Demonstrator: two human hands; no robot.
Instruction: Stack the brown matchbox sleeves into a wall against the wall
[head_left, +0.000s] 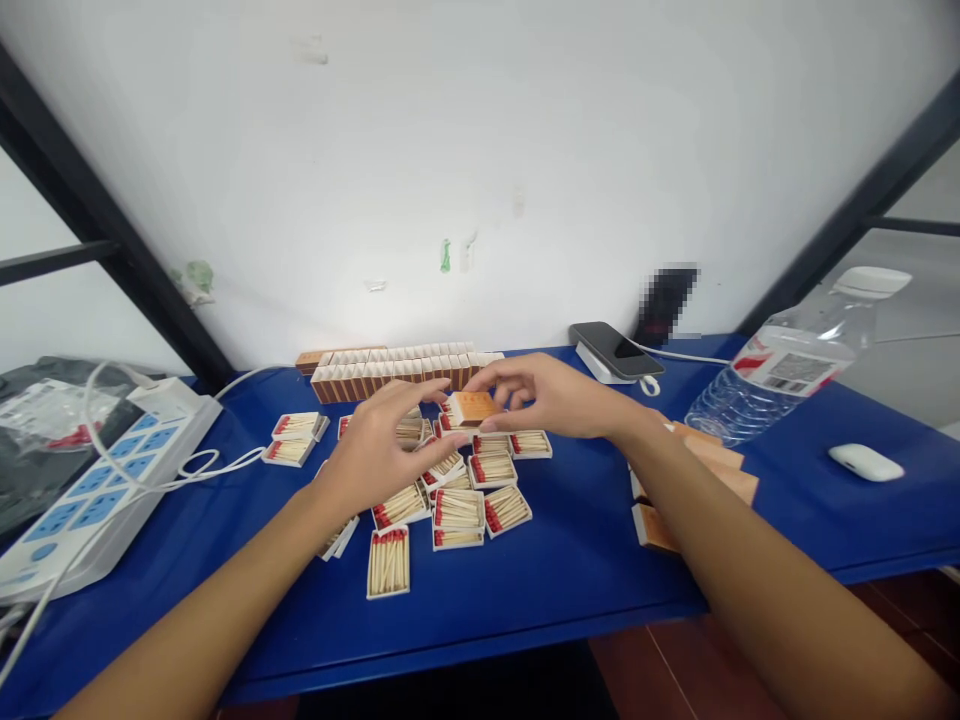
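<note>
In the head view, my right hand (536, 395) pinches an orange-topped matchbox (474, 407) between thumb and fingers, above the trays in the middle of the table. My left hand (379, 430) is just left of that box, its thumb and fingers apart and curved, with no clear grip on anything. Beneath and in front of both hands lie several open matchbox trays full of red-tipped matches, among them a tray (458, 509) in the middle and a separate tray (388, 562) nearer me. My left hand partly hides some of these trays.
Behind the hands, rows of matchbox sleeves (390, 375) stand near the wall. More matchboxes (657, 526) lie beside my right forearm. A power strip (112, 490) with cables is at left. At right are a phone (619, 347), a plastic bottle (787, 360) and a white earbud case (866, 462).
</note>
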